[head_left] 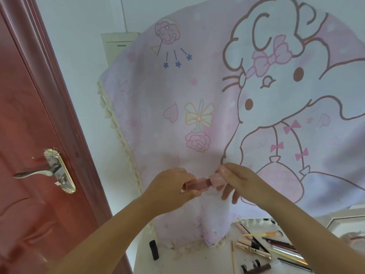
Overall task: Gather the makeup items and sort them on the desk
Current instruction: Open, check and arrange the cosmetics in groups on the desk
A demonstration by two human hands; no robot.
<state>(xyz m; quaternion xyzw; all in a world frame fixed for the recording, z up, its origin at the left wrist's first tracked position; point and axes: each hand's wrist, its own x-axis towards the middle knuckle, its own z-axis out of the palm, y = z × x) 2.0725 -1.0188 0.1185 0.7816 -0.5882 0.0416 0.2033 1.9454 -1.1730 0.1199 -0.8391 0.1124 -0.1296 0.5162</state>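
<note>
Both hands are raised in front of a pink cartoon cloth. My left hand (173, 186) grips the body of a small pink lip-gloss tube (197, 183), held level. My right hand (235, 179) pinches the tube's paler pink cap (215, 179) at its right end. Cap and body meet at a dark joint; whether they are fully joined I cannot tell. Below on the white desk (187, 262) lie several makeup items: pencils and brushes (276, 244), a cream tube (254, 249), and a brown tube with a white cap (260, 266).
The pink cloth (197, 107) drapes over a tall object at the desk's back. A small black object (154, 250) lies on the desk's left part. A red door with a metal handle (39, 172) stands at the left. A mirror edge (347, 230) shows at the right.
</note>
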